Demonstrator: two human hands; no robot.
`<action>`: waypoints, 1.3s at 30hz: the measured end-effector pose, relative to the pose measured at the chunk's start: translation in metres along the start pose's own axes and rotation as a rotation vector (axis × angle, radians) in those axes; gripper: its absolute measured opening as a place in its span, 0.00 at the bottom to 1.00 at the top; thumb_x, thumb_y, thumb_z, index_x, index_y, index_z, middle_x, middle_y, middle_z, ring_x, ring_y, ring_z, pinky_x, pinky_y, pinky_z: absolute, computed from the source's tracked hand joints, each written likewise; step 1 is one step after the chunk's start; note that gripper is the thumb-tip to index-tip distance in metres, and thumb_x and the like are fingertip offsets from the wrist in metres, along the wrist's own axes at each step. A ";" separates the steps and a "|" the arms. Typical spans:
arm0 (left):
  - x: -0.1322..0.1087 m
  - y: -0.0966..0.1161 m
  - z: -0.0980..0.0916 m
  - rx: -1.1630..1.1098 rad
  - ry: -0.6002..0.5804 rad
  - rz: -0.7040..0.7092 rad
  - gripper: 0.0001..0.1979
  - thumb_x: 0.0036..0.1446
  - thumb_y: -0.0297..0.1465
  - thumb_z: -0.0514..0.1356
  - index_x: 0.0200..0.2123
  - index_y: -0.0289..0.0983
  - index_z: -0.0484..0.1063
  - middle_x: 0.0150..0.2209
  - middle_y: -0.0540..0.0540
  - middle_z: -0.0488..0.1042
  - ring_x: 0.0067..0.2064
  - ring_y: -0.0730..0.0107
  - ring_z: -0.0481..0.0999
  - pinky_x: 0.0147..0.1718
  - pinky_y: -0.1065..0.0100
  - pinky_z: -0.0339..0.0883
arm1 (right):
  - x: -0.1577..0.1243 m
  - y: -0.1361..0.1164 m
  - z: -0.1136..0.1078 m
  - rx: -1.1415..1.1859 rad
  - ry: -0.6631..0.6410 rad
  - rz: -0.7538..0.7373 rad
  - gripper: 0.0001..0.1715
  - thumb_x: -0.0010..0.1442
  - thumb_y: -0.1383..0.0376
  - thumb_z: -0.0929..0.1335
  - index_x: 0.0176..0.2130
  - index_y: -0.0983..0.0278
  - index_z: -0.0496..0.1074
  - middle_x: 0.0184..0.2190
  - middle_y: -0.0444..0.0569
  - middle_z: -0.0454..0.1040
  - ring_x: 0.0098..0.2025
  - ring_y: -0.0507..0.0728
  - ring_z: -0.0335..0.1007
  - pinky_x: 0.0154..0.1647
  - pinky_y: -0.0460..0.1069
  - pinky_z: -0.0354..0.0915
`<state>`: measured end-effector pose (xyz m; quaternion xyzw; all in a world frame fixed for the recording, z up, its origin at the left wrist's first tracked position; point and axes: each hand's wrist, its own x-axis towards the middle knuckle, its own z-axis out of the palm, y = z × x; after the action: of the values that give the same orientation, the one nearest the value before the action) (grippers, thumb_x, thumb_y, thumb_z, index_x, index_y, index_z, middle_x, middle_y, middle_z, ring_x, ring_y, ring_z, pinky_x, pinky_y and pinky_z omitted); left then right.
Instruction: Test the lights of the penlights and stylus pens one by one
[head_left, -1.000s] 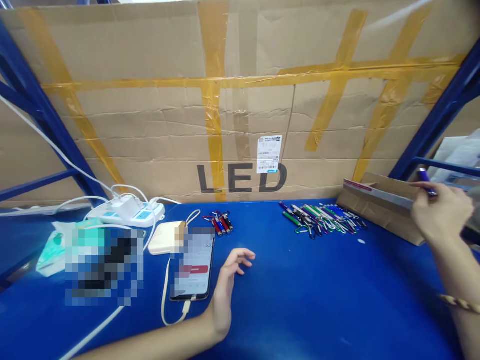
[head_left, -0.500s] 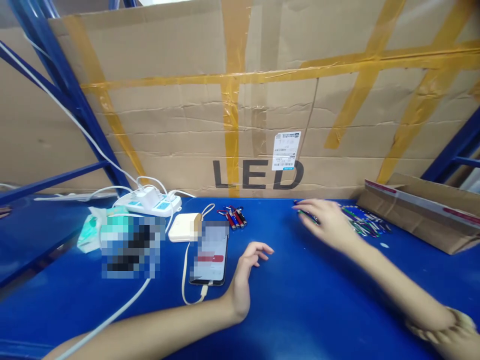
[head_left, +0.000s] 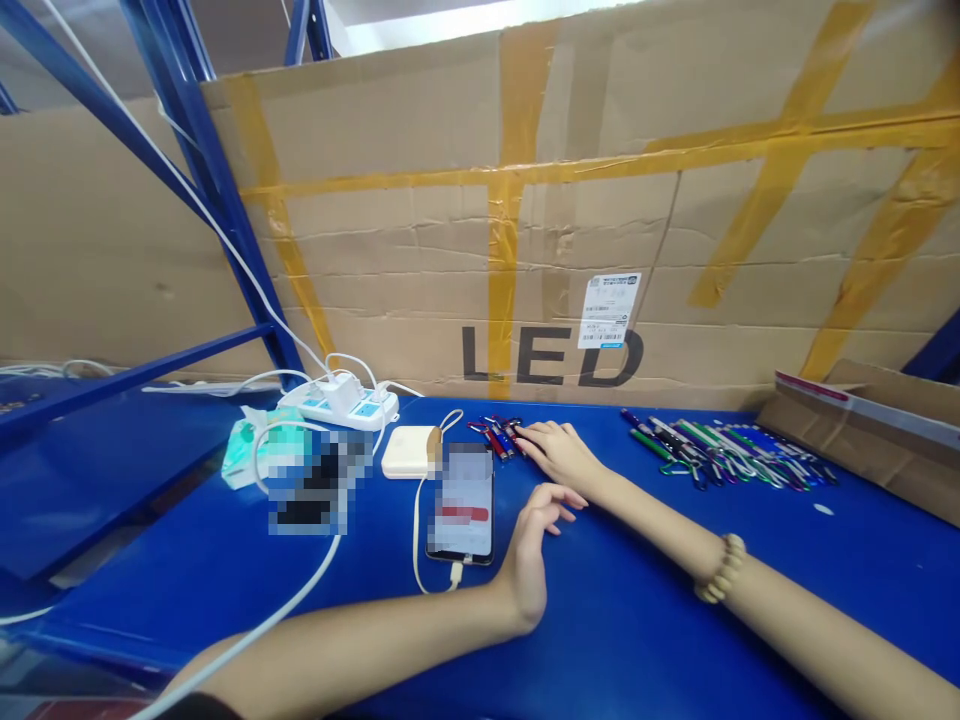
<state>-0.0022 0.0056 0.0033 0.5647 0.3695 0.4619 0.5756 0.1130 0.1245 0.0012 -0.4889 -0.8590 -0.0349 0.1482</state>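
Observation:
My left hand (head_left: 536, 550) rests on its side on the blue table, right of a phone (head_left: 463, 505) with a cable plugged into its lower end. Its fingers are loosely bent and apart, with nothing in them. Over the right edge of a small group of red, blue and dark pen-like sticks with carabiner clips (head_left: 496, 437) lies my right hand (head_left: 559, 455). That hand is palm down with fingers stretched out, its fingertips at the sticks. What is under the palm is hidden. A larger spread of similar coloured sticks with clips (head_left: 724, 450) lies farther right.
A cream power bank (head_left: 409, 452) sits beside the phone. Behind it are a white power strip (head_left: 337, 403) and a green tissue pack (head_left: 259, 445). A big taped carton (head_left: 420, 250) stands along the back. An open cardboard box (head_left: 862, 430) is at right; a white cable (head_left: 300, 590) crosses my left forearm.
My right hand has moved left from the larger spread of sticks to the small group. My left hand stays by the phone. The camera view has turned somewhat left.

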 end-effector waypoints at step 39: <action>-0.004 0.003 -0.002 0.035 0.234 0.040 0.10 0.54 0.31 0.45 0.38 0.38 0.61 0.43 0.44 0.63 0.44 0.64 0.62 0.42 0.67 0.55 | -0.014 0.022 -0.039 -0.062 -0.113 -0.405 0.10 0.61 0.69 0.63 0.40 0.65 0.73 0.47 0.54 0.70 0.49 0.61 0.64 0.47 0.55 0.59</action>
<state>-0.0061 0.0022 0.0054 0.5241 0.4307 0.5294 0.5095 0.1466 0.1160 0.0325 -0.3117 -0.9451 -0.0632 0.0747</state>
